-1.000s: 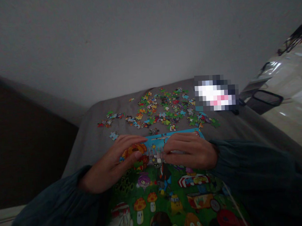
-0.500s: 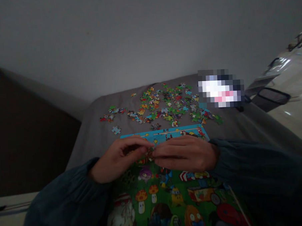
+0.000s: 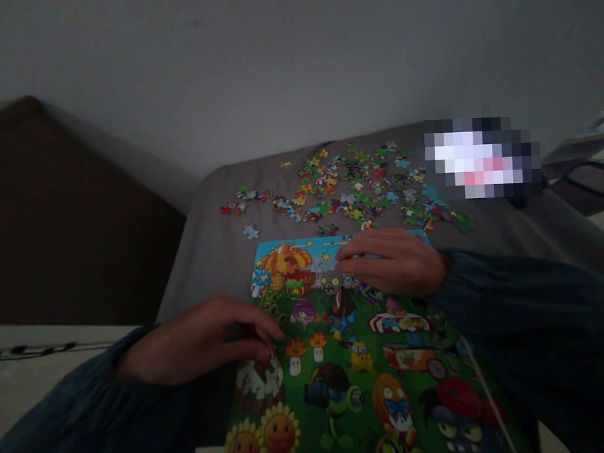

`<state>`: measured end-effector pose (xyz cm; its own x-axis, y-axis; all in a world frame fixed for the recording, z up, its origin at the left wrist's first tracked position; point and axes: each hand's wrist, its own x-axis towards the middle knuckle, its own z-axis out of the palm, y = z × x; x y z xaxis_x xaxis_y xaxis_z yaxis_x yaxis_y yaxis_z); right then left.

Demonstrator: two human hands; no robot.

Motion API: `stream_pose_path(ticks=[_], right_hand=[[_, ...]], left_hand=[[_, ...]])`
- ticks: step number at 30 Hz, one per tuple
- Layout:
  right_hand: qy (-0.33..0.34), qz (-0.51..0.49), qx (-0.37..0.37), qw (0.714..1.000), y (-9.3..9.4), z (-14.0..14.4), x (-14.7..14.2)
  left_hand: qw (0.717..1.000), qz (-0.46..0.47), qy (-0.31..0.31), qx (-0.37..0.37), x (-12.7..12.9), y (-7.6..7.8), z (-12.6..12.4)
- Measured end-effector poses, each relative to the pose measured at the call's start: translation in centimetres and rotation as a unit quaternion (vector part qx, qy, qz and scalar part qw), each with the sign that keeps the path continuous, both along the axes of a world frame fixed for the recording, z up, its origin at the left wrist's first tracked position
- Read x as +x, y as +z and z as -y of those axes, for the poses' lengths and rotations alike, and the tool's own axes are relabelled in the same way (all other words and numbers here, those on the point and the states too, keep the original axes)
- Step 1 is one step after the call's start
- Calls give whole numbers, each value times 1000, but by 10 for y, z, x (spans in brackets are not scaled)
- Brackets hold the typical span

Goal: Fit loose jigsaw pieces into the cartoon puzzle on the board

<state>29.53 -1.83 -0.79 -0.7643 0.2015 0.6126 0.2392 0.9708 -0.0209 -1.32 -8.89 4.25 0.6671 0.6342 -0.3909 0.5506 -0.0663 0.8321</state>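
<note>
A colourful cartoon jigsaw picture (image 3: 352, 358) with mushrooms, sunflowers and a pumpkin lies on a grey cloth surface (image 3: 217, 250) in front of me. My left hand (image 3: 201, 338) rests at the picture's left edge, fingers curled with the tips pinched together; whether a piece is between them is hidden. My right hand (image 3: 391, 262) lies flat on the picture's upper part, fingertips near a grey cartoon figure. Both arms wear dark sleeves.
Several loose puzzle pieces (image 3: 350, 191) lie scattered on the cloth beyond the picture, one light-blue piece (image 3: 251, 231) apart at the left. A blurred patch sits at the far right. A dark brown panel (image 3: 56, 217) stands at left, a pale wall behind.
My hands were together at the picture's top centre. My left hand has drawn back and down to the left edge; my right hand stays on the upper part. The view shifted left.
</note>
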Motion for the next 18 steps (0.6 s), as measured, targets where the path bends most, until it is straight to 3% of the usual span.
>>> stream_pose_path(ticks=[5, 11, 14, 18], right_hand=[[1, 7, 2, 1000, 0, 2, 2], [1, -1, 17, 1000, 0, 2, 1], [0, -8, 23, 1000, -1, 2, 1], [4, -15, 26, 1000, -3, 1, 2]], left_hand=[[998, -38, 15, 56, -10, -4, 38], [994, -77, -2, 74, -3, -16, 57], [981, -97, 11, 165, -4, -21, 63], [934, -173, 72, 305, -10, -23, 77]])
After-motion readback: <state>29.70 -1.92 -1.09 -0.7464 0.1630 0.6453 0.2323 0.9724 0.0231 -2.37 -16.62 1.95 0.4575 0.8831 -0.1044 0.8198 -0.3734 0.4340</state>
